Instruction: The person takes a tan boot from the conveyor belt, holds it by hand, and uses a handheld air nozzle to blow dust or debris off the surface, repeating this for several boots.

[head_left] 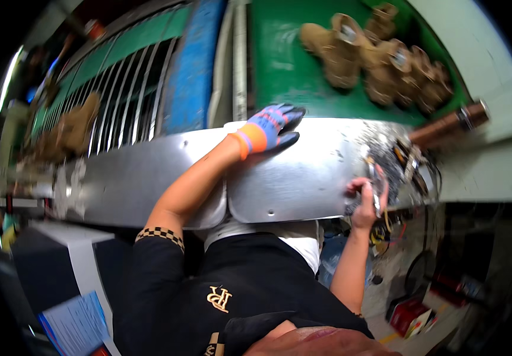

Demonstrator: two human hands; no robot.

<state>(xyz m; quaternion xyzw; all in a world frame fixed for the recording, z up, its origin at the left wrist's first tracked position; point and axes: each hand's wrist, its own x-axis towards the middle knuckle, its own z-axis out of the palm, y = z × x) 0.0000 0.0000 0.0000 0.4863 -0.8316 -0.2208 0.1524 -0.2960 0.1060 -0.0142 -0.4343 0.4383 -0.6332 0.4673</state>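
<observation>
My left hand (268,127), in a blue and orange glove with dark fingertips, lies palm down near the far edge of a bare metal worktop (291,184). Its fingers are stretched out and it holds nothing. Over the right end of the worktop is my bare right hand (365,202), its fingers curled together around a slim, shiny object (378,193). Motion blur hides what kind of object it is. Close by that hand, a dark, worn patch of the worktop carries a jumble of small tools (411,163).
Several tan boots (340,53) stand on a green surface beyond the worktop. More tan boots (78,127) sit by a barred rack (128,89) at far left. A brown cylinder (452,124) lies at right. Below are a dark box (45,261) and a red box (410,317).
</observation>
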